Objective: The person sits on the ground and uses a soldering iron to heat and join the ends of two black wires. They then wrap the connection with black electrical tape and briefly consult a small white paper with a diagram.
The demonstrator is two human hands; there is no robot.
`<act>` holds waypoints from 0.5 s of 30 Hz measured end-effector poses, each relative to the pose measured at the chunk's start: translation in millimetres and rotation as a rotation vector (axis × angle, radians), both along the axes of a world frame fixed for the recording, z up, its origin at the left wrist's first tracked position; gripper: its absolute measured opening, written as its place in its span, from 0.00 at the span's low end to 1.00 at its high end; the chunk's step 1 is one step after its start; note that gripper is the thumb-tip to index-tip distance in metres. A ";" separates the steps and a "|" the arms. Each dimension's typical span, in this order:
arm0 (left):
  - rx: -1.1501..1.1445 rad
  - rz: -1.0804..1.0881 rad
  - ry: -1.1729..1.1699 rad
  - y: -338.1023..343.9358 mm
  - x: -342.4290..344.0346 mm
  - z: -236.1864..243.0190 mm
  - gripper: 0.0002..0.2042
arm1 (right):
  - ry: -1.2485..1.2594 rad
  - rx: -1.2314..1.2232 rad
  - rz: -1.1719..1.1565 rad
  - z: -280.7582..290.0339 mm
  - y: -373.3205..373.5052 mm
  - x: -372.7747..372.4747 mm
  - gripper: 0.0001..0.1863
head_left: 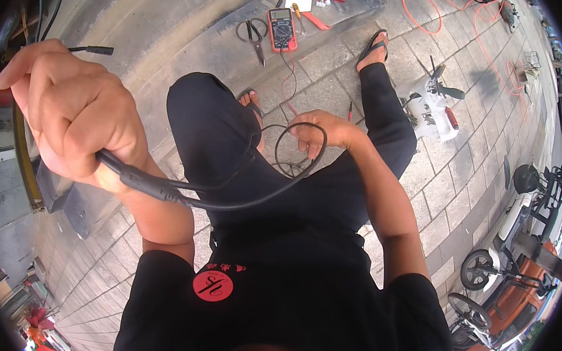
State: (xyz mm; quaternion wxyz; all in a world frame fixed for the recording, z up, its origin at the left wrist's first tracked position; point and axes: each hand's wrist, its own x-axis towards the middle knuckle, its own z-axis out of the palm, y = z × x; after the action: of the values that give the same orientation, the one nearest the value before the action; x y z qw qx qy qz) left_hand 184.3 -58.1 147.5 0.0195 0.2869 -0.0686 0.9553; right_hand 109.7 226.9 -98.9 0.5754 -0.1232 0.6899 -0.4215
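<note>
My left hand (78, 116), raised close at the left, is closed around a black cable (245, 207). A thick moulded joint (151, 184) on the cable sticks out below my fist, and thinner leads run from it. A lead end with a black plug (98, 49) shows just beyond my knuckles. The cable sweeps right in a wide loop over my lap to my right hand (320, 134), whose curled fingers hold the loop between my knees. More cable coils hang below that hand.
A red multimeter (281, 27) with test leads lies on the stone step ahead, beside scissors (255, 38) and a yellow-handled screwdriver (298, 17). A test probe (350, 111) lies on the paving. Tools on a white bag (431, 115) sit right, orange cord (438, 19) beyond, parked bikes (478, 270) far right.
</note>
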 end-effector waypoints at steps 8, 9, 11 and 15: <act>0.177 -0.172 0.137 -38.4 39.2 19.5 0.08 | 0.193 -0.082 -0.059 -69.1 -8.7 26.7 0.18; 0.176 -0.216 0.128 -38.4 42.5 28.5 0.09 | 0.204 -0.085 -0.071 -70.8 -10.7 28.4 0.18; 0.146 -0.283 0.158 -46.7 45.9 37.9 0.14 | 0.080 0.026 -0.099 -74.4 -13.9 27.9 0.19; 0.091 -0.328 0.202 -47.3 53.9 57.1 0.14 | 0.028 0.196 -0.008 -63.5 -33.2 29.9 0.22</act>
State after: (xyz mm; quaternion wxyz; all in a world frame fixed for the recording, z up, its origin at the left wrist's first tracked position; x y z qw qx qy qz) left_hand 238.2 -105.4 204.6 0.1688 0.3669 -0.1550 0.9016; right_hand 139.6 193.7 -162.4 0.5732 -0.0695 0.7364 -0.3524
